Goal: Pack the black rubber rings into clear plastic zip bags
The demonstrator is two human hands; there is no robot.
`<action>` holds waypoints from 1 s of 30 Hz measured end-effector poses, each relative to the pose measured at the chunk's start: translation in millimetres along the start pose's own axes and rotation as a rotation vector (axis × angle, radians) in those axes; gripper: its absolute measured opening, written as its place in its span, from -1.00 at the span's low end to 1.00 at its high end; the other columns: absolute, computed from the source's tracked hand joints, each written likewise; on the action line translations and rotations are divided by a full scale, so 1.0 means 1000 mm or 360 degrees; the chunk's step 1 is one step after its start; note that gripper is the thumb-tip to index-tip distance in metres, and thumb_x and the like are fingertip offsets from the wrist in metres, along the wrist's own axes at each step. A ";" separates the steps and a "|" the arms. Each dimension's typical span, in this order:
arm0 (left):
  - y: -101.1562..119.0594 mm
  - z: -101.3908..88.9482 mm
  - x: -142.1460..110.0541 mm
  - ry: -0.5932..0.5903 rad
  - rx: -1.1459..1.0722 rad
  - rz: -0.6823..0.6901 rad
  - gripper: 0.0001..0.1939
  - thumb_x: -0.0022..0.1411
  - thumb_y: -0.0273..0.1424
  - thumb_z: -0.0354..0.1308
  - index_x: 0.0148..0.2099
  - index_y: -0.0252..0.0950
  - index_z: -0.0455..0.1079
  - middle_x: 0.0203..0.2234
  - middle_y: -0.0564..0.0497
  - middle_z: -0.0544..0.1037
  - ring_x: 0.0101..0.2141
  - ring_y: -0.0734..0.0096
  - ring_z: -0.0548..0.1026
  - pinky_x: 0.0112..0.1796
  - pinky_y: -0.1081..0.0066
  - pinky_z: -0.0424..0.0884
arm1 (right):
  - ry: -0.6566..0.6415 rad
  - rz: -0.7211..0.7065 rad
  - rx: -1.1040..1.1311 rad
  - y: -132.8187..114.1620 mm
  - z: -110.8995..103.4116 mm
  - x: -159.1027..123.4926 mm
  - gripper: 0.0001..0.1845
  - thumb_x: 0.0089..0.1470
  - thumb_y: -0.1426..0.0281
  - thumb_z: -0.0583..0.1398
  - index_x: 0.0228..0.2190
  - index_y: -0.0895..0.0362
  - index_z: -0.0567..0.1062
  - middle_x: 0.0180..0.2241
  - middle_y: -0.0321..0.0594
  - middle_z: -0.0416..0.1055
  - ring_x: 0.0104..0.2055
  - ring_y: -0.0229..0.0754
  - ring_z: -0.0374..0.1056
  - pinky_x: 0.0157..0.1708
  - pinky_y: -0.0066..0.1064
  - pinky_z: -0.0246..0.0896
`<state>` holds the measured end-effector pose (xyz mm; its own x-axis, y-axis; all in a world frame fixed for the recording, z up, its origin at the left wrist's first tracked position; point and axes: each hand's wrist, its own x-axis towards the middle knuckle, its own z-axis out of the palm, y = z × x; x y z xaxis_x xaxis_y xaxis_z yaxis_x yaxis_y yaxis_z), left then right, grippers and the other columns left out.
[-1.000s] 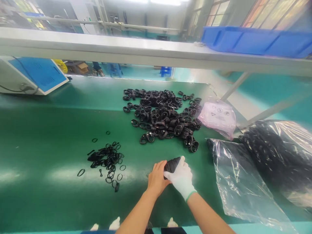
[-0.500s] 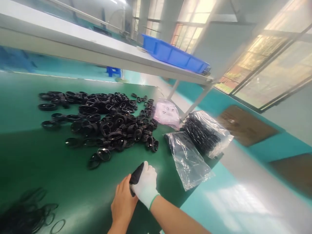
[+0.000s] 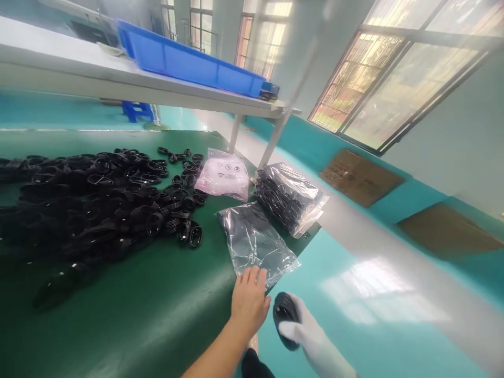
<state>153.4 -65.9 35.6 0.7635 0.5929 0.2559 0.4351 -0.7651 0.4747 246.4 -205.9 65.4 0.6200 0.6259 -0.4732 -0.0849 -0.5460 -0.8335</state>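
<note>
Pressure should, I judge, be firm and even to keep the black bundle (image 3: 282, 307) aligned. It looks oval and layered, held at the near right of the clear bag (image 3: 256, 244). My gloved right hand (image 3: 307, 328) is closed round it; my bare left hand (image 3: 249, 299), open over the bag's near edge, grips nothing visible; contact I cannot tell.

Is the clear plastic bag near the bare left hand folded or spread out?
Spread out: the clear plastic bag lies flat and broad on the green table, its near end by the left hand.
</note>
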 end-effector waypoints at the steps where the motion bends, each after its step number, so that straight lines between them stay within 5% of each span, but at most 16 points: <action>1: 0.009 0.018 0.010 -0.0012 0.0136 0.0000 -0.57 -0.02 -0.50 0.11 -0.04 -0.24 0.27 -0.12 -0.06 0.38 -0.09 0.19 0.31 -0.16 0.22 0.27 | -0.0010 0.0015 -0.0076 0.011 -0.013 0.004 -0.17 -0.42 0.32 0.24 0.00 0.17 0.22 -0.13 -0.10 0.37 -0.04 0.03 0.25 -0.06 -0.23 0.11; 4: 0.011 0.042 0.024 -0.0067 0.0384 -0.0065 -0.84 0.05 -0.55 0.03 -0.30 -0.26 0.35 -0.37 0.00 0.44 -0.30 0.30 0.38 -0.30 0.32 0.27 | -0.0039 -0.0236 -0.0507 0.030 -0.031 0.025 -0.08 -0.44 0.35 0.22 0.07 0.16 0.14 -0.04 -0.08 0.29 0.02 0.02 0.18 -0.01 -0.25 0.07; 8: 0.008 0.021 0.026 -0.0033 0.0312 -0.0111 -0.84 0.18 -0.47 -0.05 -0.37 -0.23 0.33 -0.47 0.06 0.41 -0.43 0.47 0.37 -0.41 0.46 0.22 | -0.0262 -0.0898 -0.1154 0.019 -0.024 0.064 -0.01 -0.51 0.37 0.20 0.09 0.21 0.12 -0.01 0.00 0.21 0.05 0.08 0.10 0.06 -0.15 -0.05; 10: 0.012 0.009 0.026 0.0031 0.0263 -0.0168 -0.83 0.21 -0.43 -0.07 -0.34 -0.21 0.34 -0.48 0.08 0.41 -0.44 0.50 0.37 -0.43 0.49 0.21 | -0.0342 -0.1049 -0.1307 0.006 -0.017 0.084 -0.03 -0.47 0.35 0.18 0.09 0.26 0.13 -0.05 0.03 0.23 0.01 0.09 0.12 0.06 -0.11 -0.09; 16: 0.023 0.001 0.035 0.0364 0.0339 -0.0318 -0.85 0.22 -0.40 -0.05 -0.30 -0.21 0.35 -0.49 0.09 0.44 -0.47 0.51 0.38 -0.42 0.50 0.21 | -0.0357 -0.1217 -0.1390 -0.011 -0.003 0.109 -0.04 -0.45 0.42 0.14 0.11 0.29 0.07 -0.02 0.06 0.20 0.03 0.13 0.08 0.08 -0.05 -0.19; 23: 0.020 0.000 0.042 0.0467 0.0418 0.0095 -0.89 0.17 -0.48 0.01 -0.29 -0.23 0.36 -0.60 0.10 0.40 -0.56 0.51 0.34 -0.47 0.47 0.16 | 0.0293 -0.0807 -0.1257 -0.016 0.014 0.122 -0.05 -0.25 0.34 0.13 0.16 0.30 -0.11 -0.06 0.05 0.21 0.04 0.13 0.07 0.07 -0.10 -0.11; 27: 0.009 0.005 0.042 0.0463 0.0383 0.0210 -0.85 0.15 -0.52 0.01 -0.23 -0.26 0.35 -0.60 0.08 0.40 -0.56 0.51 0.35 -0.48 0.46 0.16 | 0.0463 -0.0715 -0.1369 -0.008 0.013 0.128 0.04 -0.26 0.31 0.16 0.17 0.27 -0.24 -0.06 0.04 0.20 0.05 0.16 0.05 0.07 -0.04 -0.14; 30: 0.005 0.010 0.045 0.0437 0.0284 0.0354 -0.88 0.13 -0.52 0.01 -0.31 -0.25 0.35 -0.65 0.10 0.35 -0.60 0.51 0.31 -0.51 0.44 0.12 | 0.0408 -0.0877 -0.1452 -0.002 0.018 0.129 0.03 -0.25 0.40 0.14 0.18 0.19 -0.29 0.00 0.01 0.15 0.10 0.14 0.00 0.10 -0.03 -0.21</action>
<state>194.4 -45.5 41.1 0.7030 0.4344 0.5631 0.3681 -0.8997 0.2345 312.3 -114.4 0.7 0.5488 0.8338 0.0610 0.7974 -0.5001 -0.3378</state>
